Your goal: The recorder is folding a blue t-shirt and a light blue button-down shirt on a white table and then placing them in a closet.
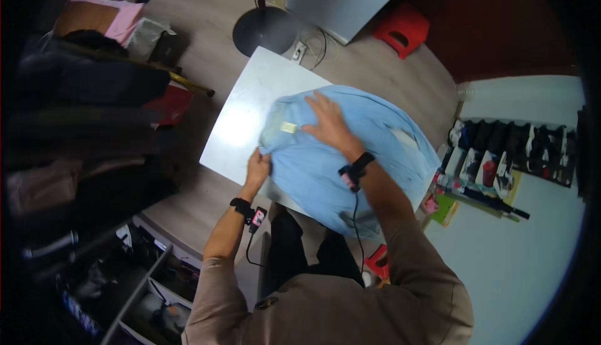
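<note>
A light blue cloth garment (310, 166) lies spread and wrinkled over the right part of a white table (235, 115), its lower edge hanging over the near side. Near its left end a pale yellow tag (288, 127) shows on the cloth. My left hand (258, 166) pinches the garment's edge at the lower left corner. Just right of the tag, my right hand (325, 122) rests on or just over the fabric with its fingers spread, holding nothing. Both wrists wear black straps with small cabled devices.
Beyond the table stand a round black base (263, 30), a power strip (298, 52) with cables and a red plastic stool (403, 28). Dark clothes (94, 77) hang at left. Open drawers (169, 274) are at lower left. A rack of small items (512, 143) is at right.
</note>
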`<state>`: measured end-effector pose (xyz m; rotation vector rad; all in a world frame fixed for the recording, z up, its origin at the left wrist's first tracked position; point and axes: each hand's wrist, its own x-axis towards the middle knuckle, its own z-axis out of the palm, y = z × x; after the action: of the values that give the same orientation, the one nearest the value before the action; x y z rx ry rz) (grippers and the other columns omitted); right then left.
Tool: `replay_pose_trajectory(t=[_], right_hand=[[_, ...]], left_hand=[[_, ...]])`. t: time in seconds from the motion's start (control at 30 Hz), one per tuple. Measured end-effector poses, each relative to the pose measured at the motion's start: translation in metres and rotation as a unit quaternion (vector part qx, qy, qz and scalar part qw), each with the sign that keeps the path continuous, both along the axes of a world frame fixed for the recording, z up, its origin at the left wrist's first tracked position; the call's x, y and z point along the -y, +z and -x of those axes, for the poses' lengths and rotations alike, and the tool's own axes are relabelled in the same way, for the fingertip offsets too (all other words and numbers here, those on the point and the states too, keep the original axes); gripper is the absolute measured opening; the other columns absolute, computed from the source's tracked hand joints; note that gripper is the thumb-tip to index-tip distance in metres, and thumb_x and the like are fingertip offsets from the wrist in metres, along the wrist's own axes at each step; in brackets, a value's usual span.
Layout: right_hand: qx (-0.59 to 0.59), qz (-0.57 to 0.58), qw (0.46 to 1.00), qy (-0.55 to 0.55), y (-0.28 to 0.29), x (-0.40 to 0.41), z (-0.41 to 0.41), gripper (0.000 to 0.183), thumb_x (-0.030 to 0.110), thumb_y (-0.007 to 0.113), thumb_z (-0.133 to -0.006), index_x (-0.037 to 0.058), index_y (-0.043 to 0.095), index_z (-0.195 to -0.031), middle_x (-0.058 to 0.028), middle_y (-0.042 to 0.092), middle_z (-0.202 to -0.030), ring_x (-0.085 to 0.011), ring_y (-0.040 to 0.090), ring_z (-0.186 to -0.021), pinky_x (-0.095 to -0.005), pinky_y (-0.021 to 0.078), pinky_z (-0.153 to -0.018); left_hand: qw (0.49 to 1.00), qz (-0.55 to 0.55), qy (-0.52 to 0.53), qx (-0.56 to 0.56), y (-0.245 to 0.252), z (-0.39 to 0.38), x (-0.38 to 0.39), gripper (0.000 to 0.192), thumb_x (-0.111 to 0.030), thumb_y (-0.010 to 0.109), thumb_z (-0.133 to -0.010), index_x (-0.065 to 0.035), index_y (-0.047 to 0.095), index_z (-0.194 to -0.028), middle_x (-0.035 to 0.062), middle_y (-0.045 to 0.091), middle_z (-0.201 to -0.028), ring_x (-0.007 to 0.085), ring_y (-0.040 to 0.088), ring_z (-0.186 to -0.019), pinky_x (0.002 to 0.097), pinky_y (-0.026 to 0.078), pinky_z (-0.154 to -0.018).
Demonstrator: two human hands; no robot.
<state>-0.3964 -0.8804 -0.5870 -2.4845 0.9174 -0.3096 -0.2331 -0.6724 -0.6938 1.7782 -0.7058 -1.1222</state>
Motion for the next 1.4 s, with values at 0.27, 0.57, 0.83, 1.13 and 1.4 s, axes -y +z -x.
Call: replay_pose_trajectory(t=[0.27, 0.57, 0.83, 1.13, 1.4], right_hand=[[-0.096, -0.172, 0.968, -0.155, -0.101, -0.111, 0.164, 0.068, 0.013, 0.068, -0.077, 0.0022, 0.040, -0.138, -0.0250, 0.036, -0.143, -0.0428, 0.038, -0.128, -0.0473, 0.0300, -0.108], [-0.235, -0.128, 0.937, -0.226, -0.116, -0.142, 0.349, 0.079, 0.009, 0.069, -0.074, -0.0003, 0.031, -0.142, -0.0269, 0.032, -0.145, -0.0450, 0.033, -0.131, -0.0506, 0.0315, -0.106], [-0.138, -0.074, 0.963, -0.219, -0.135, -0.205, 0.384, 0.061, 0.017, 0.065, -0.078, 0.0027, 0.047, -0.134, -0.0197, 0.038, -0.143, -0.0414, 0.031, -0.133, -0.0542, 0.0230, -0.109], [-0.069, -0.108, 0.982, -0.138, -0.123, -0.239, 0.426, 0.045, 0.008, 0.066, -0.072, 0.0067, 0.060, -0.117, -0.0175, 0.049, -0.128, -0.0372, 0.041, -0.123, -0.0535, 0.0297, -0.103], [-0.006, -0.221, 0.923, -0.315, -0.104, -0.218, 0.384, 0.027, 0.014, 0.070, -0.069, 0.0056, 0.065, -0.095, -0.0128, 0.056, -0.110, -0.0306, 0.053, -0.106, -0.0450, 0.0372, -0.094]], left_hand=[[0.978, -0.114, 0.171, -0.020, -0.069, -0.057, 0.005, 0.015, -0.004, 0.053, -0.090, 0.0054, 0.058, -0.100, 0.0111, 0.064, -0.089, 0.0179, 0.056, -0.079, 0.0315, 0.045, -0.076], [0.945, -0.085, 0.182, 0.258, -0.091, -0.121, 0.019, 0.026, -0.012, 0.058, -0.089, 0.0083, 0.056, -0.105, 0.0150, 0.064, -0.094, 0.0217, 0.058, -0.084, 0.0341, 0.046, -0.078], [0.804, 0.015, -0.099, 0.587, -0.025, 0.023, -0.019, 0.060, -0.026, 0.060, -0.083, 0.0059, 0.043, -0.131, 0.0291, 0.046, -0.131, 0.0448, 0.043, -0.123, 0.0493, 0.034, -0.104], [0.799, -0.025, -0.396, 0.452, -0.012, 0.217, -0.075, 0.050, -0.011, 0.066, -0.068, -0.0083, 0.057, -0.117, 0.0195, 0.048, -0.130, 0.0418, 0.041, -0.125, 0.0544, 0.034, -0.102], [0.776, 0.062, -0.453, 0.434, -0.021, 0.198, -0.079, 0.020, -0.014, 0.060, -0.070, -0.0073, 0.063, -0.089, 0.0179, 0.052, -0.114, 0.0380, 0.048, -0.112, 0.0498, 0.038, -0.093]])
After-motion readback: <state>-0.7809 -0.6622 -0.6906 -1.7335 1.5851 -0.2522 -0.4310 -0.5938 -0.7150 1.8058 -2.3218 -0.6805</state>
